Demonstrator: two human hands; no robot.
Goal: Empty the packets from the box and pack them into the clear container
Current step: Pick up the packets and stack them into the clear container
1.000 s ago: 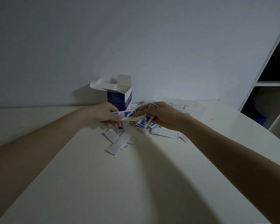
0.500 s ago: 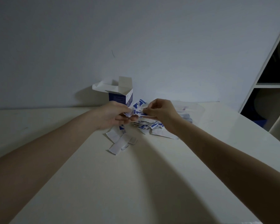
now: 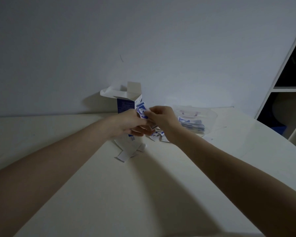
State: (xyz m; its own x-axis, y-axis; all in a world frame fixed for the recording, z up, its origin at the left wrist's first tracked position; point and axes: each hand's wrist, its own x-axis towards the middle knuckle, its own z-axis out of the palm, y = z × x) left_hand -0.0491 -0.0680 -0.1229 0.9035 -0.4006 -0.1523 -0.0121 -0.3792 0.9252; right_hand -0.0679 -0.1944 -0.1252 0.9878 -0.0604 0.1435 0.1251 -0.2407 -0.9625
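Note:
A blue-and-white box (image 3: pixel 125 104) stands upright against the wall with its top flaps open. In front of it my left hand (image 3: pixel 128 124) and my right hand (image 3: pixel 162 119) meet, both gripping a small stack of blue-and-white packets (image 3: pixel 141 111) held upright above the table. More loose packets (image 3: pixel 126 150) lie on the table under and near my hands, several face down. To the right sits the clear container (image 3: pixel 210 115), with a flat stack of packets (image 3: pixel 192 124) inside.
The pale table (image 3: pixel 143 194) meets a plain wall at the back and curves away at the right. A white shelf unit (image 3: pixel 287 88) with dark compartments stands at the far right. The scene is dim.
Both hands have risen from the pile and drawn together, lifting a gathered stack of packets in front of the box. Fewer loose packets show between my hands.

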